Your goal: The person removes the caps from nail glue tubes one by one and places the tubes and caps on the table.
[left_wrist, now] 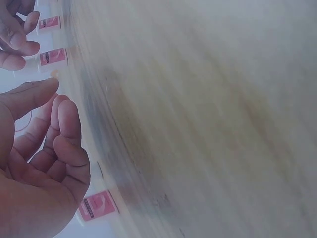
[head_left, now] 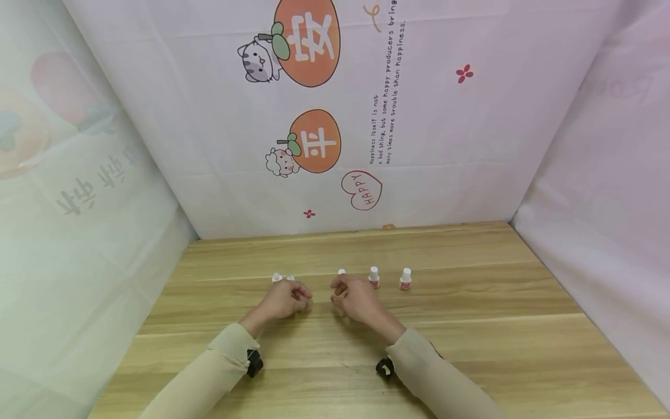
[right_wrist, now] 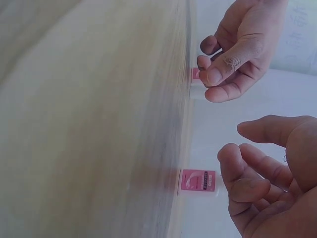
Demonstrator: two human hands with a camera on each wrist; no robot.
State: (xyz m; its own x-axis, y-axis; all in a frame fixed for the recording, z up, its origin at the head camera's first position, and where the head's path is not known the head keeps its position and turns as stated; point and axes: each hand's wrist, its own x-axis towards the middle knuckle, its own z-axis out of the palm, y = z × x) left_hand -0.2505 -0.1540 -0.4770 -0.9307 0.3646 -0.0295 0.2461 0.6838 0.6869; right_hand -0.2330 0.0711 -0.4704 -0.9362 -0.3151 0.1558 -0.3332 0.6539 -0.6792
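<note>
1. Wooden table (head_left: 319, 361)
2. Right hand (head_left: 360, 299), fingers loosely curled, holding nothing
3. Left hand (head_left: 282, 299), likewise relaxed and empty
4. Small white bottles (head_left: 405, 279) on the table, two by the left hand, three by the right

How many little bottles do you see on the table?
5. Left to right: first bottle and second bottle partly behind the left hand, third bottle partly behind the right hand, fourth bottle and fifth bottle further right. More could be hidden behind the hands.
</note>
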